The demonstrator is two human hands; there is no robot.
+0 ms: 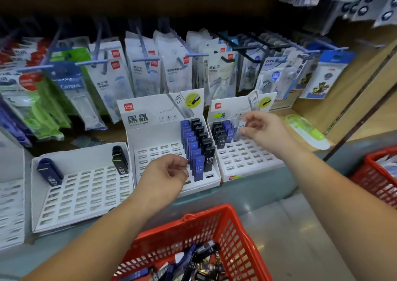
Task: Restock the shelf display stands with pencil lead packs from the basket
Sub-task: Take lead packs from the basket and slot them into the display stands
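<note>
On the shelf, three white stands with slotted bases are seen side by side. A pale, translucent pack (pixel 238 130) is pinched between the thumb and fingertips of the right hand (pixel 265 130) and is held upright over the back rows of the right stand (pixel 247 159), just beside the black and blue packs (pixel 222 135) already seated at its back left. The left hand (pixel 166 174) is held over the front of the middle stand (pixel 154 137), its fingers curled toward the thumb, close to the nearest blue pack; whether anything is gripped there cannot be told. In the middle stand, a blue row (pixel 191 149) and a black row (pixel 203 140) are stood along the right side. In the left stand (pixel 86 194), only two packs are placed: a dark blue one (pixel 49 171) at the back left and a black one (pixel 120 160) at the back right. Below the arms, a red basket (pixel 234 233) is seen on the floor, with loose packs (pixel 193 261) heaped inside. Part of a second red basket (pixel 373 180) is seen at the right edge. Behind the stands, packets (pixel 141 72) are hung from pegs.
</note>
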